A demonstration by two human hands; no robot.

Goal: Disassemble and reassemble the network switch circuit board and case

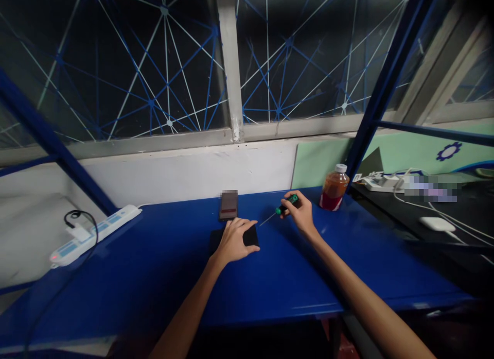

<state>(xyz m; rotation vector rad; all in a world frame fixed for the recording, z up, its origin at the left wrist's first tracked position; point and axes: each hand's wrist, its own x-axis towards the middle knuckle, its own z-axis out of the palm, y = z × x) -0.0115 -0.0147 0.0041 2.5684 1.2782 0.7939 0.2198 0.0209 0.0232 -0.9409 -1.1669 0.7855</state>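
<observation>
My left hand [232, 240] lies over a flat black rectangular object [251, 237] on the blue table. Its fingers reach along the far edge and the thumb along the near edge, steadying it; the palm hides much of the object. My right hand [299, 210] grips a screwdriver by its green and black handle [285, 205]. The thin metal shaft [267, 219] slopes down to the left, its tip close to the object's right end and apparently just apart from it. Just beyond my left hand, a phone [228, 205] stands near the wall.
A bottle of reddish-brown drink with a white cap [335, 188] stands right of my right hand. On the left lies a white power strip [96, 236] with a plugged-in black cable. Blue frame posts rise at both sides. A black desk [417, 215] at right carries cables and chargers.
</observation>
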